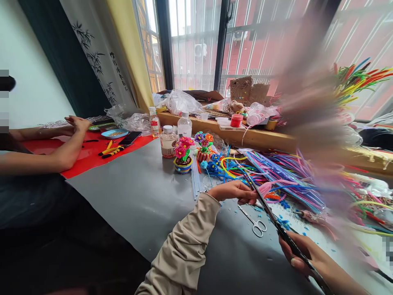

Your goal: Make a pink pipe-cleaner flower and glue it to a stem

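My left hand [236,191], in a beige sleeve, is closed on the end of a pink pipe cleaner [270,187] just above the grey table sheet [147,196]. My right hand [307,252] grips the handles of long black scissors [270,214]. Their blades point up and to the left and meet the pink pipe cleaner beside my left fingers. Small silver scissors [255,223] lie on the sheet below my left hand, among blue fuzz scraps.
A heap of coloured pipe cleaners [282,170] covers the table's right side. Pipe-cleaner flower pots [183,155] and bottles [168,141] stand mid-table. Another person's hand [76,123] rests on a red sheet [89,157] at the left, near pliers [112,151] and a phone [130,138].
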The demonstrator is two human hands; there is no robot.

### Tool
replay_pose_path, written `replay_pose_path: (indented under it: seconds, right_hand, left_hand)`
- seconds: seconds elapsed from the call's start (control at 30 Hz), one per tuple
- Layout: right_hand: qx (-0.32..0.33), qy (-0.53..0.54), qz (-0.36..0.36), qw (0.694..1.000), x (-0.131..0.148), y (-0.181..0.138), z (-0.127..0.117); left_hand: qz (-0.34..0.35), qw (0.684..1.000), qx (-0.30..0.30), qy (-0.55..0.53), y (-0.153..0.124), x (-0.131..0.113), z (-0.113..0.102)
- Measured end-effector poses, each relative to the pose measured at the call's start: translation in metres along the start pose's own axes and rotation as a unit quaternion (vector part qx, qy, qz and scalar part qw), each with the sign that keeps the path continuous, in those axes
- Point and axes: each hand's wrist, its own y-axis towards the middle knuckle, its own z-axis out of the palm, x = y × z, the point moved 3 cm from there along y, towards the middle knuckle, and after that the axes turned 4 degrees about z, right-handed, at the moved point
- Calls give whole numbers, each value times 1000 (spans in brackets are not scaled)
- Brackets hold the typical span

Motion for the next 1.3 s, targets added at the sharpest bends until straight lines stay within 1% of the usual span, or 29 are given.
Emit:
replay_pose_path:
  seconds: [0.07,0.17,0.33,0.5,0.63,0.77,0.93,1.0,1.1,1.17,1.3]
  right_hand:
    - [2,-7,0,1000,-1,1,0]
    - [-14,-26,-3,1000,-1,1,-1]
    - [-23,-41,0,999,-3,-1,-2]
    - [-28,-54,-2,998,-6,-1,-2]
    - [-38,-56,0,998,-7,0,-4]
    - [-32,-46,-3,998,-8,0,-4]
    - [-55,-54,-5,997,-6,1,-3]
    - [-46,-45,-2,998,-3,1,0]
    - [-4,-23,-9,1000,3,-1,2]
    - [19,-12,-23,999,6,-4,1]
    - [36,-5,-58,998,7,-10,-4]
  left_hand:
    - [-6,1000,-7,-1,0,1,-1]
    - [-6,1000,-11,0,1,3,-1]
    - [9,1000,4,-1,1,3,-1]
    - [24,1000,0,4,1,3,0]
    - [15,1000,-13,9,0,4,0]
    - [18,1000,-12,9,0,3,0]
    - [11,1000,-23,18,0,2,0]
    - [15,999,-25,22,1,2,0]
    - [1,999,-27,19,1,3,-1]
    - [-8,1000,-26,11,0,4,-1]
    - [-6,1000,-18,12,-1,2,0]
